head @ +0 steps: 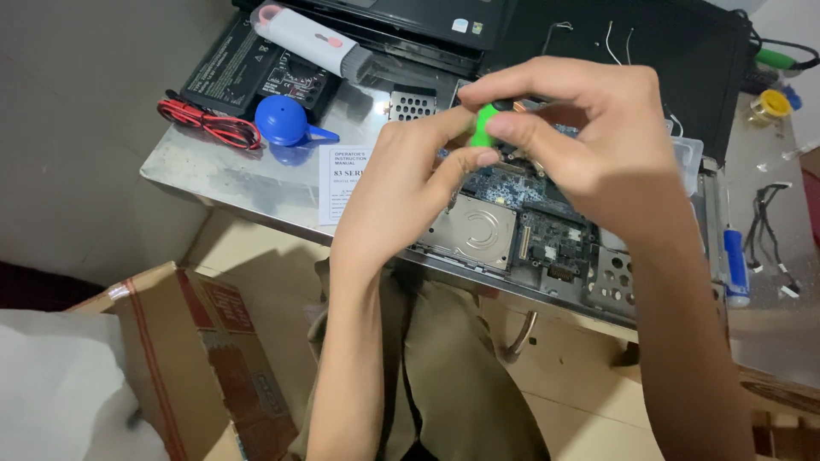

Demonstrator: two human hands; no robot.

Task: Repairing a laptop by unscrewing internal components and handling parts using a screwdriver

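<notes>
Looking down from the head camera, I see both hands meeting just above centre of the frame, raised over an opened laptop chassis (512, 230) whose circuit board and round-marked metal drive bay lie exposed on the steel worktop (231, 175). The left hand (401, 183) and the right hand (589, 145) are both closed in a pinch around a small green tool handle (484, 126); the left thumb and forefinger take its lower end, the right fingers curl over its top. I judge the two-handed grip is for fine control or for turning one part against the other (I cannot tell which, since the tip is hidden behind the fingers). The green piece sits between the two hands, touching both, held clear above the board rather than resting on it.

Things around seem laid out within reach: a blue rubber air blower (286, 121) and coiled red and black test leads (209, 124) at upper left, beside a black multimeter (256, 72) with a white and grey cleaning brush (312, 38) across it. A white instruction leaflet (342, 183) lies flat near the left wrist. At right, a blue-handled screwdriver (736, 269) lies along the worktop edge, well apart from the hands. A cardboard box (201, 358) stands at lower left on the floor.
</notes>
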